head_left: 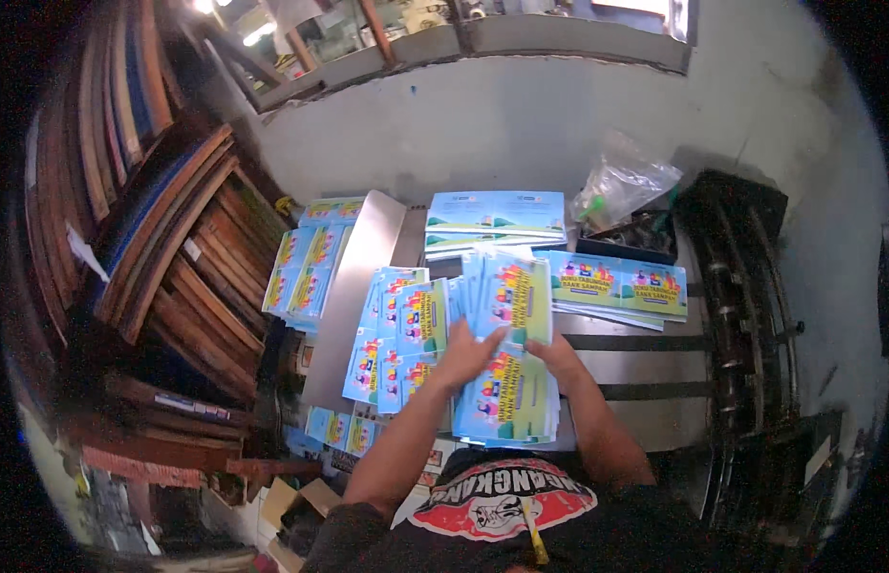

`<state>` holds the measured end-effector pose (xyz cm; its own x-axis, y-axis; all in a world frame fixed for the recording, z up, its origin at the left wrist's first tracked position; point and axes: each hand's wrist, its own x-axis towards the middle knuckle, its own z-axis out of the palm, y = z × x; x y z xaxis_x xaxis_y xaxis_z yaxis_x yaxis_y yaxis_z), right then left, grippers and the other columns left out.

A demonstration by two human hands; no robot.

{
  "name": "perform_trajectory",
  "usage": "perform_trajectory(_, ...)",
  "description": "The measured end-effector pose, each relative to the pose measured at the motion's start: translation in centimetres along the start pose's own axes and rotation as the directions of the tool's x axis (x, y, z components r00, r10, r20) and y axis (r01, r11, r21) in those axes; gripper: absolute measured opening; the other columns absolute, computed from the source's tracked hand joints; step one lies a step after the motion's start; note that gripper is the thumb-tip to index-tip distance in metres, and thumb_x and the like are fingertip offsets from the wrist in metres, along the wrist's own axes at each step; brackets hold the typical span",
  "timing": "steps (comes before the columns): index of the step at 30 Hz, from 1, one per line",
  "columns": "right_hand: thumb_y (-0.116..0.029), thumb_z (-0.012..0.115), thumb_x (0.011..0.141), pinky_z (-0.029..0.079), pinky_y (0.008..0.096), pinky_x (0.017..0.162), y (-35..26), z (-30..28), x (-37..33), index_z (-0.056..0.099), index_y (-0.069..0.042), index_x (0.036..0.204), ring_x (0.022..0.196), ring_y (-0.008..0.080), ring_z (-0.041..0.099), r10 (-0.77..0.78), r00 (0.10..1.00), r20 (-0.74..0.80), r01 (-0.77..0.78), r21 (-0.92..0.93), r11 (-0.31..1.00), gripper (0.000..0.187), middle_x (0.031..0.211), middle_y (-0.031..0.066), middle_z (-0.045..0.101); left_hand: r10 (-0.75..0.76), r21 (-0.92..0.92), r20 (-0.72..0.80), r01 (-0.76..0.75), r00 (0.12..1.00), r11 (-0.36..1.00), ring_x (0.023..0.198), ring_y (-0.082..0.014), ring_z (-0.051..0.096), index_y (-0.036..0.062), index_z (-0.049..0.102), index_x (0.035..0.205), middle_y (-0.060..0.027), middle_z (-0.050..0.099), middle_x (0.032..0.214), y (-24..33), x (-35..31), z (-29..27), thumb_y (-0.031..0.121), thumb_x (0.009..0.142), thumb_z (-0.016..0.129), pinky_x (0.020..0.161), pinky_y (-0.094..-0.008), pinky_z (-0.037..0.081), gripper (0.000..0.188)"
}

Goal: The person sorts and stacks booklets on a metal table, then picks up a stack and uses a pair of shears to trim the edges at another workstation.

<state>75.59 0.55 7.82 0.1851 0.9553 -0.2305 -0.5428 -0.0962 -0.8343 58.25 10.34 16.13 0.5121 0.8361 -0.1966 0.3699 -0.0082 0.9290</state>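
A thick stack of printed sheets (509, 392), blue and green with colourful figures and yellow lettering, stands in front of me, its edges slightly uneven. My left hand (473, 355) is closed around its left side, the thumb lying over the top sheet. On the opposite edge, my right hand (555, 357) grips the same stack, its fingers partly hidden. Close beside my left hand lies a fanned pile of similar sheets (401, 329). Behind the held stack is a pile of light-blue sheets (495, 212), and a further printed pile (618, 285) lies to the right.
More printed piles (310, 263) lie at the table's far left, beside a pale metal panel (341, 286). A clear plastic bag (624, 181) rests over a black tray (635, 237) at the back right. Wooden frames (191, 248) crowd the left; a dark metal rail assembly (740, 286) borders the right.
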Motion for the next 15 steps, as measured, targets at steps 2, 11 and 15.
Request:
perform_trajectory(2, -0.012, 0.079, 0.078, 0.049, 0.0386, 0.096, -0.4, 0.8, 0.0, 0.046, -0.001, 0.136, 0.112, 0.0232, 0.059, 0.014, 0.999, 0.029, -0.013, -0.031, 0.999, 0.067, 0.125, 0.012, 0.061, 0.148, 0.258, -0.08, -0.123, 0.986, 0.958, 0.119, -0.0379, 0.053, -0.006, 0.052, 0.126, -0.0259, 0.057, 0.122, -2.7, 0.8, 0.6, 0.043, 0.09, 0.066, 0.104, -0.0472, 0.04, 0.063)
perform_trajectory(11, -0.007, 0.079, 0.076, 0.052, 0.04, 0.093, -1.3, 1.5, -0.4, 0.044, -0.001, 0.135, 0.107, 0.0244, 0.062, 0.014, 1.0, -0.002, -0.014, -0.114, 0.993, 0.069, 0.118, 0.0112, 0.063, -0.117, 0.637, -0.532, 0.487, 0.839, 0.597, 0.134, -0.042, 0.035, -0.0034, 0.033, 0.145, -0.0267, 0.041, 0.14, -9.1, -0.5, -10.0, 0.069, 0.073, 0.069, 0.112, -0.054, 0.024, 0.108)
perform_trajectory(15, -0.006, 0.078, 0.076, 0.052, 0.0389, 0.093, -1.2, 1.5, -0.5, 0.044, -0.001, 0.135, 0.107, 0.0239, 0.062, 0.03, 0.999, -0.039, -0.035, -0.13, 0.991, 0.068, 0.118, 0.0109, 0.063, -0.145, 0.564, -0.651, 0.603, 0.745, 0.564, 0.137, -0.0413, 0.036, -0.0039, 0.032, 0.145, -0.0265, 0.04, 0.145, -9.3, 1.6, -12.4, 0.081, 0.063, 0.067, 0.112, -0.0574, 0.023, 0.124)
